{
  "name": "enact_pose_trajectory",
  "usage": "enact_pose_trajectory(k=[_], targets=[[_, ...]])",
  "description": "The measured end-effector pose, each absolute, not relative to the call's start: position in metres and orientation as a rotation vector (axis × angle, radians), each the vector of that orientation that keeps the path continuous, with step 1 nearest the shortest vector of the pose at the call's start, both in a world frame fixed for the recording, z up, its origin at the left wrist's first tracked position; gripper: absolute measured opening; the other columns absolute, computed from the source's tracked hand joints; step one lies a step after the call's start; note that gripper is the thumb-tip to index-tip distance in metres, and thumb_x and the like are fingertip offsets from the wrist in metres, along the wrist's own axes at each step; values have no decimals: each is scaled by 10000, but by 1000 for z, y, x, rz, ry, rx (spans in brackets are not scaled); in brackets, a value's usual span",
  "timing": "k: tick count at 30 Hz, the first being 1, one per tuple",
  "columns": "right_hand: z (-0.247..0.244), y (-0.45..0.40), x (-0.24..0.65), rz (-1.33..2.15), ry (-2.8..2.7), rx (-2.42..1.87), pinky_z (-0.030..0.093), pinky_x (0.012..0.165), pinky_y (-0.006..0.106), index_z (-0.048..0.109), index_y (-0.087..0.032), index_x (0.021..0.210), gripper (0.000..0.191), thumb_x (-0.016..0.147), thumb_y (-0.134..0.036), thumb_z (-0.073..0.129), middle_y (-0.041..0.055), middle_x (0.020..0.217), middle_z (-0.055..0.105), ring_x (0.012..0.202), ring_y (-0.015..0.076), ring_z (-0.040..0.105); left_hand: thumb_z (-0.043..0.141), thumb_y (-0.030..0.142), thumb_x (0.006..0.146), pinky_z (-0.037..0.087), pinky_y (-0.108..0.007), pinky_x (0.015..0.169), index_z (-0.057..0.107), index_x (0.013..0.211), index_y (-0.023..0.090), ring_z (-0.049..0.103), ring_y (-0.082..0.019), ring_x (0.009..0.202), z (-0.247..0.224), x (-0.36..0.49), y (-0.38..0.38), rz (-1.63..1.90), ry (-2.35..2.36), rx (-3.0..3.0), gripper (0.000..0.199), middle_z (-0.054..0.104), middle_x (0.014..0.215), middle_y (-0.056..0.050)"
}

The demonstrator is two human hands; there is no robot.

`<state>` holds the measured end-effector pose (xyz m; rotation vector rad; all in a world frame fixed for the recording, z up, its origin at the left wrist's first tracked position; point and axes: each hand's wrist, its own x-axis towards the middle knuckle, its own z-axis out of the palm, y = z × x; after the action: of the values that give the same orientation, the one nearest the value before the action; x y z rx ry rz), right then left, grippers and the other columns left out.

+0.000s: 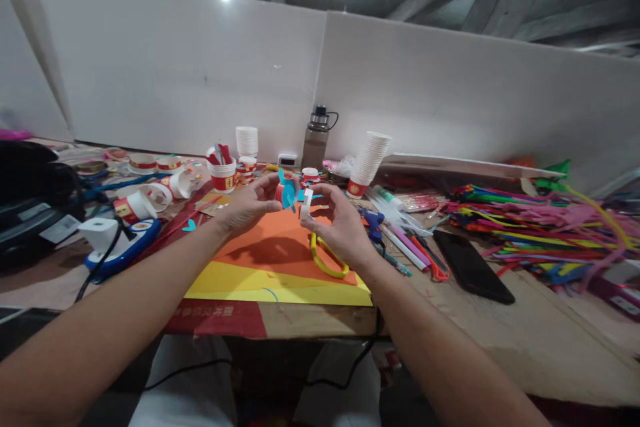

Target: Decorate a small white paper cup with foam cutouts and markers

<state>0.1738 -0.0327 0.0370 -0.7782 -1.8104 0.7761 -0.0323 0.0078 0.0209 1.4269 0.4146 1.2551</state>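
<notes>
Left-held piece (287,194) — red, bright blue | right-held piece (306,207) — white | orange sheet (247,235) | yellow sheet (217,280) | black phone (473,267)

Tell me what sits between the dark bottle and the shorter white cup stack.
In the head view, a small dark-faced white device and something yellow, too small to identify.

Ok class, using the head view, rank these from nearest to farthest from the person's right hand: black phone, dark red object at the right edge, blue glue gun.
From the right hand:
1. Blue glue gun: just to its right.
2. Black phone: farther right, lying on the table.
3. Dark red object: at the far right edge.
</notes>
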Motion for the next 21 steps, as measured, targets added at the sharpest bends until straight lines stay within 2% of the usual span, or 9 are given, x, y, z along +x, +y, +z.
enact_pose_trajectory(k=[8,21], targets=[[38,-36,174,545,-1849,-872,543,772,341,564,-228,1094,449,716,-310,792,56,1081,572,859,156,598,834,197,637,482,-324,966,618,1246,254,562,-269,1222,22,-31,1,1197,458,1507,648,581,1359,-101],[36,-37,175,317,-1921,-866,533,784,356,576,-245,1110,443,738,-361,786,57,1038,570,885,183,592,839,153,611,496,-336,960,637,1224,259,567,-284,1209,26,-25,-7,1170,462,1574,654,598,1328,-99]])
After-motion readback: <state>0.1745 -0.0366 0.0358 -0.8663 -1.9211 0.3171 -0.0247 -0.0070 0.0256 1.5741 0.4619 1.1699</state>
